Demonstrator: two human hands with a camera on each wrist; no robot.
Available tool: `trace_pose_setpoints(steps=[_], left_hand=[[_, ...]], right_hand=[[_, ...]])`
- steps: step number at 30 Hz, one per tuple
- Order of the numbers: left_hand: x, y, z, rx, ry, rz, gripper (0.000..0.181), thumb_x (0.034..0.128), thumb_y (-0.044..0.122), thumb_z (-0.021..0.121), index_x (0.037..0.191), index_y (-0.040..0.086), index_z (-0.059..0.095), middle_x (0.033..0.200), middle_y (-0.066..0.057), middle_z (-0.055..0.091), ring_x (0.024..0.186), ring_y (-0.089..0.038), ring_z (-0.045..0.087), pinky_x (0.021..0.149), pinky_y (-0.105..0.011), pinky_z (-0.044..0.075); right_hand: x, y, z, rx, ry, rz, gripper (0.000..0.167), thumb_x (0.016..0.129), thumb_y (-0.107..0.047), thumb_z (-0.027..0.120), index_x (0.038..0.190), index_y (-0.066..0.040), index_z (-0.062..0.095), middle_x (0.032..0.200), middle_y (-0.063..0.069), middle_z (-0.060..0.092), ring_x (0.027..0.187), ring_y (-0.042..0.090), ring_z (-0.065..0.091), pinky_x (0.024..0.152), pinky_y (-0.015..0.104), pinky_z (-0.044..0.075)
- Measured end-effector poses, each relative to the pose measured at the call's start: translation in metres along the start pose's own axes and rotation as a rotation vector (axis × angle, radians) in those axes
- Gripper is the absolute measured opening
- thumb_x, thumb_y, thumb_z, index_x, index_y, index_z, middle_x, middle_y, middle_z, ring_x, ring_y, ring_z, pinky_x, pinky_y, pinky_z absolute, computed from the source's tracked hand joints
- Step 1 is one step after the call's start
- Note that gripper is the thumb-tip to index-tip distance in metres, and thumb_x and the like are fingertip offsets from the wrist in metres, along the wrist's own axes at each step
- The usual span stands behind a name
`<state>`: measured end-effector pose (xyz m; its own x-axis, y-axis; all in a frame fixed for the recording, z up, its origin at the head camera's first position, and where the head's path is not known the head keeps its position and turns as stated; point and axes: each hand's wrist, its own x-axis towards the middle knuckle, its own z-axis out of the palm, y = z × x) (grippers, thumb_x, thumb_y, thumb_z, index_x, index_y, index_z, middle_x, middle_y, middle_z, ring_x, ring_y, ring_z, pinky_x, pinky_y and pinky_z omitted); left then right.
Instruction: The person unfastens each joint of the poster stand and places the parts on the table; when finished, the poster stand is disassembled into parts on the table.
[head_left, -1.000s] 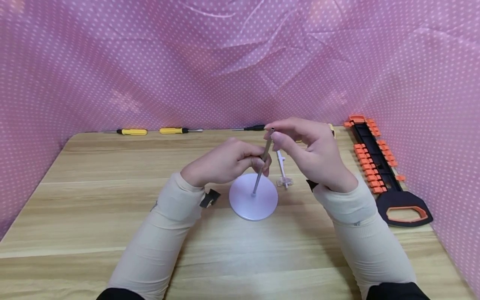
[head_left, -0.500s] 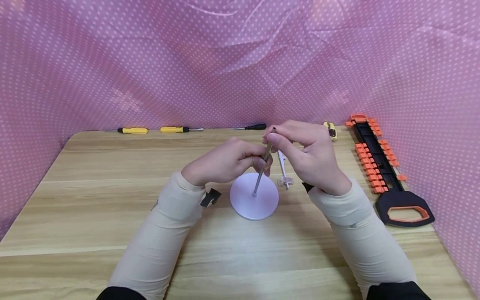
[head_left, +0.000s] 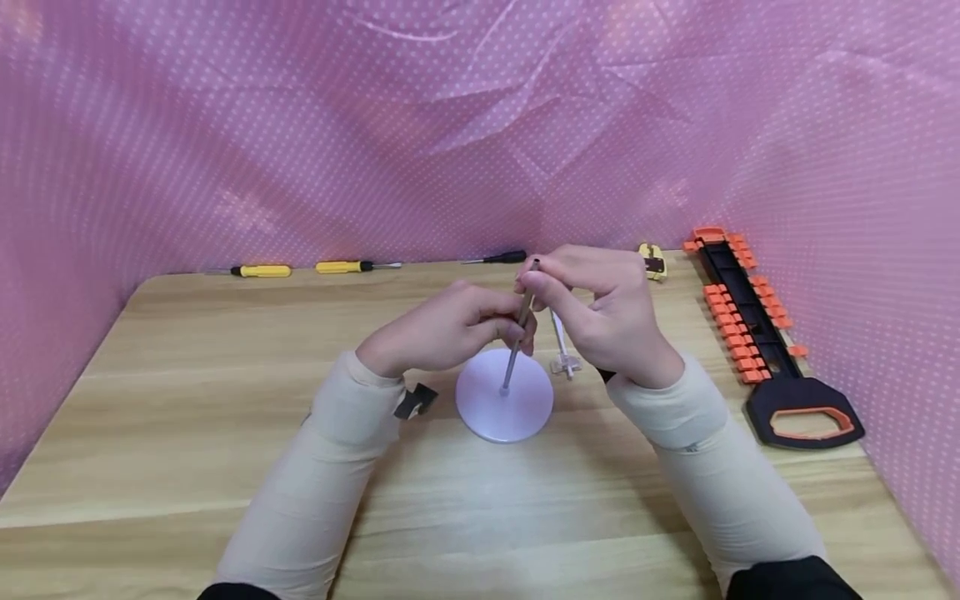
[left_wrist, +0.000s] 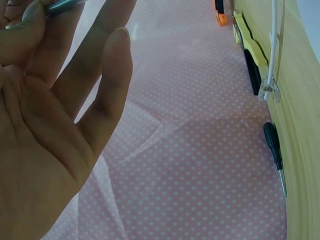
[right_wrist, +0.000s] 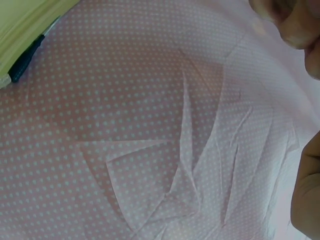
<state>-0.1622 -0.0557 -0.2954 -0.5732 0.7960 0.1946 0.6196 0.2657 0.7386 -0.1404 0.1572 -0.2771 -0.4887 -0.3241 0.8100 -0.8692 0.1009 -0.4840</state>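
A thin metal rod (head_left: pixel 513 367) rises, slightly tilted, from the middle of a round white base (head_left: pixel 487 417) on the table. My left hand (head_left: pixel 450 327) pinches the rod partway up between thumb and fingers; in the left wrist view the left palm (left_wrist: pixel 45 145) fills the left side, the outer fingers spread. Near the rod's top end, my right hand (head_left: pixel 611 308) pinches it with thumb and forefinger. Only parts of the right fingers (right_wrist: pixel 295 25) show in the right wrist view. Just beyond the base lies a white stick (head_left: pixel 559 333) with a clear clip (head_left: pixel 566 365), partly hidden by the right hand.
Two yellow-handled screwdrivers (head_left: pixel 262 271) and a black screwdriver (head_left: pixel 504 257) lie along the back edge. A yellow and black tool (head_left: pixel 652 262) sits at the back right. Along the right side lies a black holder (head_left: pixel 804 412) with orange clips. Pink dotted cloth (head_left: pixel 480 125) encloses the table.
My right thumb and fingers have come together around the rod's top, and the right hand has shifted slightly left. The yellow and black tool behind it is more exposed. My left hand keeps its hold.
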Motion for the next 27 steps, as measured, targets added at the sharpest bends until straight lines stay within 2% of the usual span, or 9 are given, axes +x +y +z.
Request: trace_pose_setpoints(steps=[7, 10, 13, 17, 19, 21, 23, 27], left_hand=[[-0.005, -0.005, 0.003, -0.074, 0.021, -0.002, 0.012, 0.1036, 0.008, 0.067, 0.103, 0.013, 0.077, 0.098, 0.005, 0.08, 0.096, -0.007, 0.074, 0.092, -0.029, 0.06], [-0.004, -0.012, 0.009, -0.125, 0.04, 0.0, 0.014, 0.1045, 0.007, 0.065, 0.102, 0.013, 0.078, 0.099, 0.003, 0.079, 0.097, -0.008, 0.073, 0.092, -0.029, 0.06], [-0.005, -0.02, 0.017, -0.125, 0.072, -0.019, 0.013, 0.1049, 0.013, 0.067, 0.102, 0.017, 0.079, 0.099, 0.008, 0.078, 0.096, -0.007, 0.071, 0.089, -0.028, 0.059], [-0.012, -0.031, 0.026, -0.051, 0.122, -0.061, 0.009, 0.1026, 0.02, 0.072, 0.105, 0.023, 0.08, 0.099, 0.016, 0.077, 0.092, -0.004, 0.069, 0.081, -0.027, 0.059], [-0.016, -0.037, 0.03, -0.009, 0.142, -0.092, 0.009, 0.0999, 0.02, 0.076, 0.107, 0.023, 0.079, 0.099, 0.016, 0.078, 0.092, -0.003, 0.071, 0.077, -0.028, 0.059], [-0.02, -0.042, 0.033, 0.029, 0.157, -0.134, 0.016, 0.0963, 0.022, 0.08, 0.112, 0.021, 0.078, 0.102, 0.014, 0.078, 0.093, -0.005, 0.072, 0.076, -0.029, 0.06], [-0.023, -0.046, 0.036, 0.061, 0.16, -0.168, 0.027, 0.0931, 0.023, 0.084, 0.119, 0.019, 0.076, 0.107, 0.008, 0.079, 0.098, -0.011, 0.074, 0.078, -0.032, 0.061], [-0.026, -0.052, 0.043, 0.158, 0.117, -0.235, 0.057, 0.0878, 0.032, 0.089, 0.137, 0.014, 0.068, 0.125, -0.002, 0.075, 0.113, -0.021, 0.072, 0.095, -0.039, 0.059]], right_hand=[[0.0, -0.001, 0.005, -0.033, 0.014, -0.048, 0.01, 0.095, 0.001, 0.072, 0.089, 0.003, 0.08, 0.079, 0.01, 0.076, 0.067, 0.012, 0.069, 0.072, 0.018, 0.058], [0.0, -0.001, 0.004, -0.042, 0.019, -0.046, 0.009, 0.094, 0.003, 0.072, 0.089, 0.003, 0.08, 0.078, 0.009, 0.075, 0.065, 0.011, 0.067, 0.07, 0.017, 0.057], [0.001, -0.001, 0.002, -0.05, 0.02, -0.04, 0.01, 0.093, 0.005, 0.072, 0.088, 0.002, 0.08, 0.076, 0.008, 0.074, 0.065, 0.009, 0.066, 0.069, 0.017, 0.056], [0.0, 0.001, 0.002, -0.046, 0.016, -0.036, 0.01, 0.094, 0.004, 0.072, 0.089, 0.002, 0.08, 0.078, 0.009, 0.075, 0.066, 0.008, 0.065, 0.069, 0.017, 0.055], [0.0, 0.001, 0.003, -0.035, 0.013, -0.037, 0.01, 0.095, 0.003, 0.072, 0.089, 0.003, 0.081, 0.079, 0.01, 0.076, 0.066, 0.008, 0.065, 0.068, 0.017, 0.055], [-0.001, 0.001, 0.004, -0.027, 0.012, -0.037, 0.011, 0.095, 0.002, 0.072, 0.09, 0.003, 0.081, 0.079, 0.01, 0.076, 0.066, 0.008, 0.066, 0.068, 0.017, 0.055], [-0.001, 0.002, 0.005, -0.021, 0.015, -0.039, 0.012, 0.096, 0.0, 0.071, 0.089, 0.003, 0.081, 0.079, 0.01, 0.076, 0.066, 0.008, 0.065, 0.069, 0.017, 0.055], [0.0, 0.002, 0.006, -0.022, 0.019, -0.044, 0.014, 0.098, -0.003, 0.071, 0.089, 0.003, 0.081, 0.078, 0.009, 0.075, 0.064, 0.008, 0.065, 0.067, 0.017, 0.055]])
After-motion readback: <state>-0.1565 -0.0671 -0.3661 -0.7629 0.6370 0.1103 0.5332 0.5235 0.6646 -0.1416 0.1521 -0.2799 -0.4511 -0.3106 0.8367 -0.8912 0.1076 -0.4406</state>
